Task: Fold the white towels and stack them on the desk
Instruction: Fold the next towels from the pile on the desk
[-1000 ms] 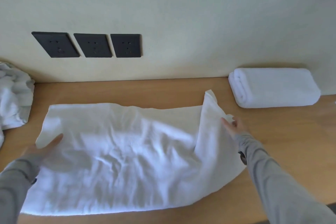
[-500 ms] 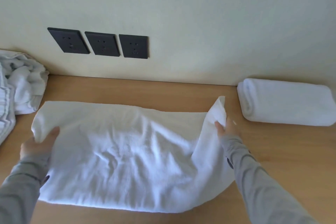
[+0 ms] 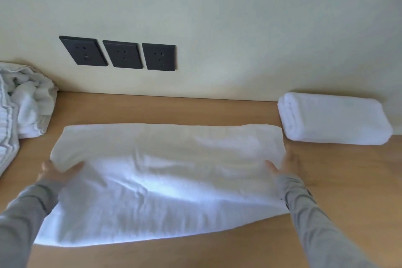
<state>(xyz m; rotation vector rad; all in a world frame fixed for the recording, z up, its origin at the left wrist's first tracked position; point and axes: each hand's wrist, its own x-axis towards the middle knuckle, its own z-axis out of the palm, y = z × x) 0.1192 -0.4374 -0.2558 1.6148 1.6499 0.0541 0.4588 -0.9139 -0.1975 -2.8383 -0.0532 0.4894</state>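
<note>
One spread towel (image 3: pixel 165 180), folded towel (image 3: pixel 332 119) beside

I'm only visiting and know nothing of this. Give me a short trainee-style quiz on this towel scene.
1. True or false: the folded towel lies to the right of the spread towel on the desk.
2. How many dark wall sockets show? A two, B three, C four.
3. Fill in: the left hand and right hand each grip the spread towel; the crumpled pile lies on its ____ side.
Key: 1 true; 2 B; 3 left.
</note>
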